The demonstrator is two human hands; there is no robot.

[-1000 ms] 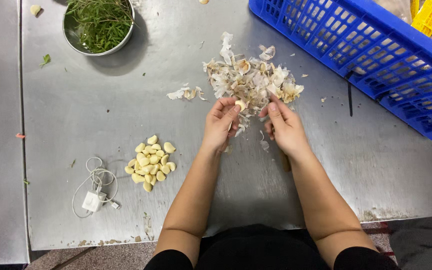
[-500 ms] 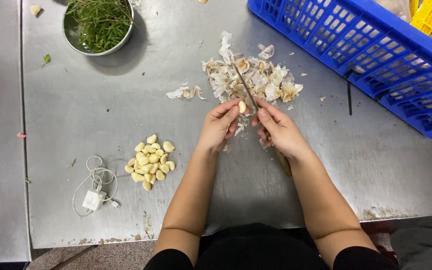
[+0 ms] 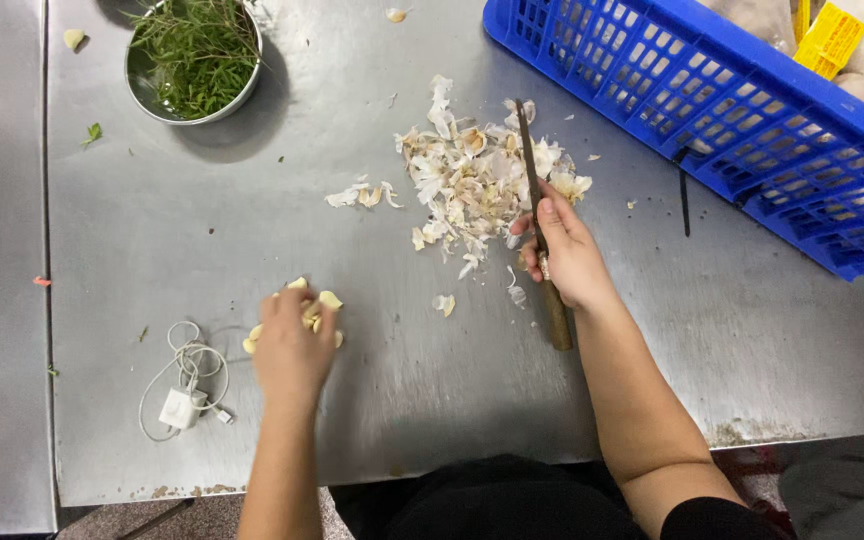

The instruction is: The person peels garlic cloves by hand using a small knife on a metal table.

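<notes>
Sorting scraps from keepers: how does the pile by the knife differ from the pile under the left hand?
The garlic skins are thin, ragged, whitish flakes in a wide heap; the peeled cloves are plump, smooth, yellowish, in a tighter cluster. The left hand covers the cloves; the skins lie uncovered. Both sit on the steel table.

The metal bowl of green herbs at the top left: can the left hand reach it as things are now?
Probably yes. The left hand rests over the peeled garlic cloves, and only bare steel table lies between it and the metal bowl. Nothing stands in the way, though the arm would have to stretch forward.
</notes>
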